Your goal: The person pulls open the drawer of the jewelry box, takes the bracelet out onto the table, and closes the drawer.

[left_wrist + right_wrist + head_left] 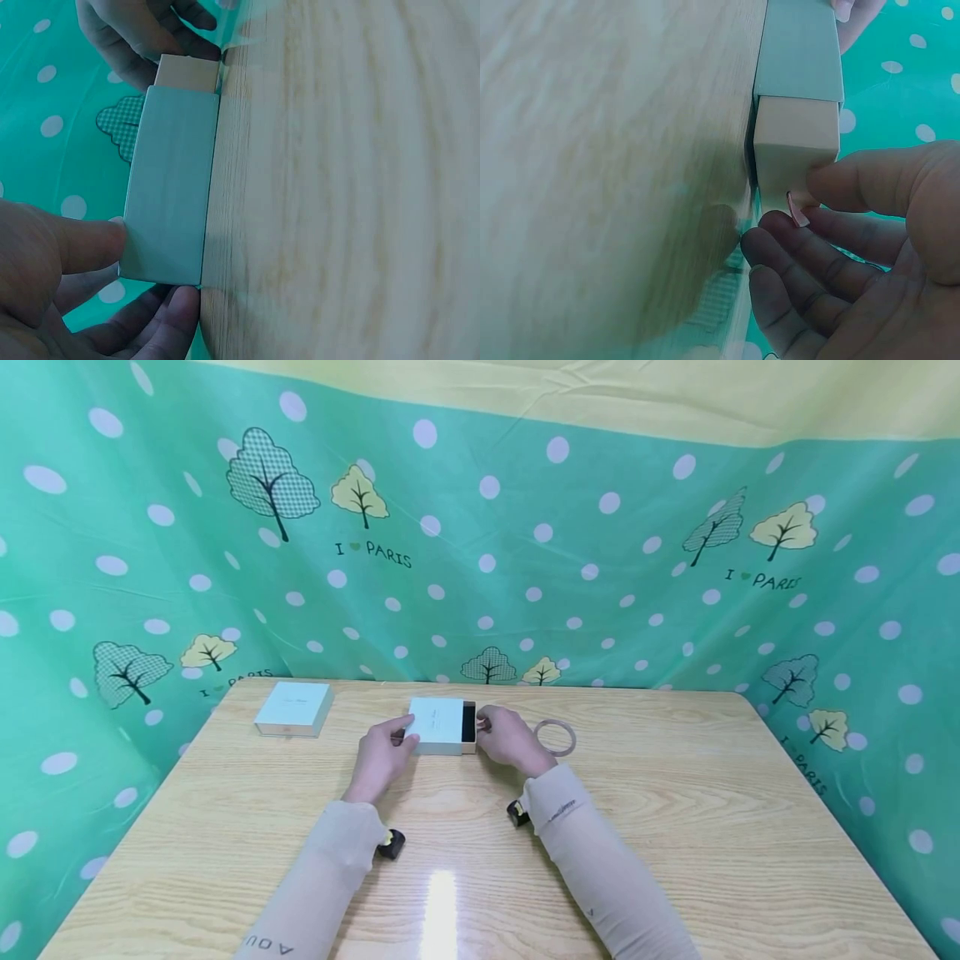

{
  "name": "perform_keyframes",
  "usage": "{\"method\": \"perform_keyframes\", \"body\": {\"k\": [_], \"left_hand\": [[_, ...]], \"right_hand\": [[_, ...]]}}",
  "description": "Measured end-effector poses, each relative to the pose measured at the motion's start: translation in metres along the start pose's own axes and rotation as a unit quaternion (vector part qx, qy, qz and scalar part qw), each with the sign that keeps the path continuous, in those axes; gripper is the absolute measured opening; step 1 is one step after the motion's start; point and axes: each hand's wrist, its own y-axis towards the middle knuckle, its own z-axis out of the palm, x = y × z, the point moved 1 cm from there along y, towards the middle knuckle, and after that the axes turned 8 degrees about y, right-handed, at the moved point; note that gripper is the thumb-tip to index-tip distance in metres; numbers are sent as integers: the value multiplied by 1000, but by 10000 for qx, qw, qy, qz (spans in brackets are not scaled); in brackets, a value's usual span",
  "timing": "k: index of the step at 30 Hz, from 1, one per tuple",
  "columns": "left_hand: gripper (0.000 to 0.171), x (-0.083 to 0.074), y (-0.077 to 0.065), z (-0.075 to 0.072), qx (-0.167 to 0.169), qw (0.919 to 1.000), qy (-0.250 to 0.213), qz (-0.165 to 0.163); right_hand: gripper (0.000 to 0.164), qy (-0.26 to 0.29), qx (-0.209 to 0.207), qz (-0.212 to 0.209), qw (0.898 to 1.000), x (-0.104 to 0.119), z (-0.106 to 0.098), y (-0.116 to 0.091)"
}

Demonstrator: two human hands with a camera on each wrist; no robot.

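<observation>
A pale blue drawer box [438, 720] lies on the table with its inner tray [468, 727] slid partly out to the right, its dark inside showing. My left hand [384, 758] grips the box's outer sleeve [172, 184] at the left end, thumb on top and fingers at the end face. At the tray's front, my right hand [510, 737] has its thumb and curled fingers about a small pink ribbon pull [798, 211]. Just right of that hand lies a pinkish ring-shaped bangle [572, 742], apart from the box.
Another pale blue box [295, 708], closed, stands at the back left of the wooden table [675, 793]. A green dotted curtain [525, 568] hangs behind the table's far edge and along both sides.
</observation>
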Motion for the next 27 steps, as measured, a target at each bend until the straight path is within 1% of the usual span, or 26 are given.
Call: {"method": "perform_keyframes", "body": {"k": [19, 27], "left_hand": [[44, 1, 1, 0, 42, 10000, -21, -60], [44, 1, 2, 0, 32, 10000, 1, -24]], "right_hand": [[42, 160, 53, 54, 9998, 1, 2, 0], [43, 202, 52, 138, 9997, 2, 3, 0]]}}
